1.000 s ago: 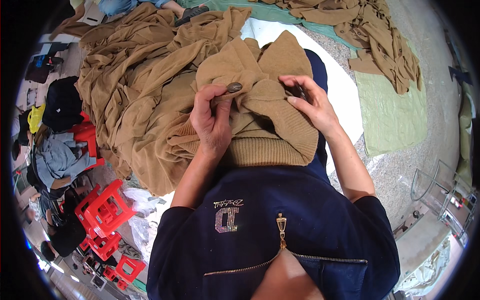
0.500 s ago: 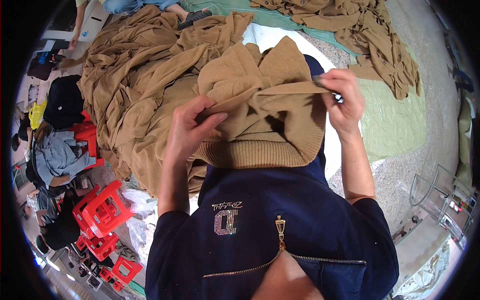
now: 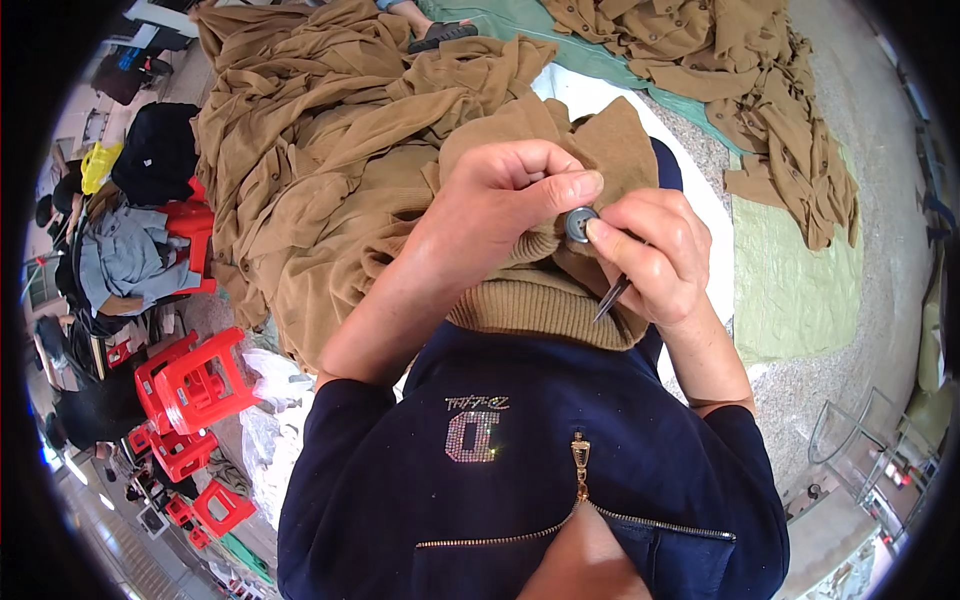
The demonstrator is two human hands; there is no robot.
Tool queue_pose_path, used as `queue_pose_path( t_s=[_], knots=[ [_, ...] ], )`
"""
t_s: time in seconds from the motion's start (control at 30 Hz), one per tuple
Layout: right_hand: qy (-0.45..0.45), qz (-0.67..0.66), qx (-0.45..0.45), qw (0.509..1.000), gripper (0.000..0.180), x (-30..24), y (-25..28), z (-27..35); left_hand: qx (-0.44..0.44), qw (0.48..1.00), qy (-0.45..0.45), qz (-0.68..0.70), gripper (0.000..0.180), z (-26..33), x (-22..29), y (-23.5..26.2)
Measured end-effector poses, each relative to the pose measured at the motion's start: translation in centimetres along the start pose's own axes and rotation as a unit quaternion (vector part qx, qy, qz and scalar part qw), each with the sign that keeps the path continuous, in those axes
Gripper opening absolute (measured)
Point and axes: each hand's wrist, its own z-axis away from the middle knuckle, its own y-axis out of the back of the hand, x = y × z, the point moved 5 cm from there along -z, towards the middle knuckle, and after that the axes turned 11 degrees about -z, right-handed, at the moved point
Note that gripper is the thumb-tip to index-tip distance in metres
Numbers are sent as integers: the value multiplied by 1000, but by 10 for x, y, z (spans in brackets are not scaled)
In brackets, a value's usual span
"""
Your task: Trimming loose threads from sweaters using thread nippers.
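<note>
A brown knitted cardigan (image 3: 545, 310) lies bunched across my lap, its ribbed band toward me. Over it my hands are close together. Between finger and thumb, my right hand (image 3: 660, 250) pinches a dark grey button (image 3: 579, 225). A slender pointed metal tool (image 3: 613, 297) also sticks out from under that hand's fingers; its grip is hidden. My left hand (image 3: 505, 200) is closed in a pinch just above the button. What lies between its fingertips is too small or hidden to make out.
A large heap of brown knitwear (image 3: 300, 170) spreads to the left. More buttoned cardigans (image 3: 780, 130) lie at the far right on green sheeting (image 3: 795, 285). Red plastic stools (image 3: 205, 375) stand at the left, near clear plastic bags (image 3: 270, 400). Another person's sandalled foot (image 3: 440, 36) shows at the top.
Both hands have come together over the cardigan; they were apart, stretching its edge between them. A button and the tool's pointed end now show at my right hand. The view has shifted slightly.
</note>
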Motion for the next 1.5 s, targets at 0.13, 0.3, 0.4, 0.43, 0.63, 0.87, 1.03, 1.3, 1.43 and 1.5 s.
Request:
queue_pose_path(
  t_s=[0.13,0.3,0.4,0.43,0.63,0.87,1.03,1.3,1.43,1.5],
  knots=[
    [-50,-31,-35,998,25,9,-4,6,47,995,-15,-85,16,6,1,1],
    [-127,-90,-78,985,27,11,-12,12,36,939,-136,-313,29,7,-1,8],
    [-319,-225,52,919,43,19,-14,18,29,937,-171,-304,32,7,2,7],
    [-320,-227,52,919,43,21,-14,17,42,922,-207,-324,30,8,4,6],
    [-318,-161,-76,931,32,27,-22,21,87,896,-199,-388,28,14,7,8],
    [-296,-251,-38,921,26,27,-24,30,-25,889,-164,-426,30,5,-2,15],
    [-341,-291,-56,892,19,32,-26,36,-76,824,-207,-521,32,3,-9,9],
    [-391,-305,-18,868,18,37,-27,52,-21,848,-159,-506,33,5,-22,2],
    [-445,-315,8,838,18,39,-27,64,30,801,-244,-545,29,6,-33,-1],
    [-444,-298,8,845,19,35,-27,62,35,810,-253,-527,25,6,-34,1]
  ],
)
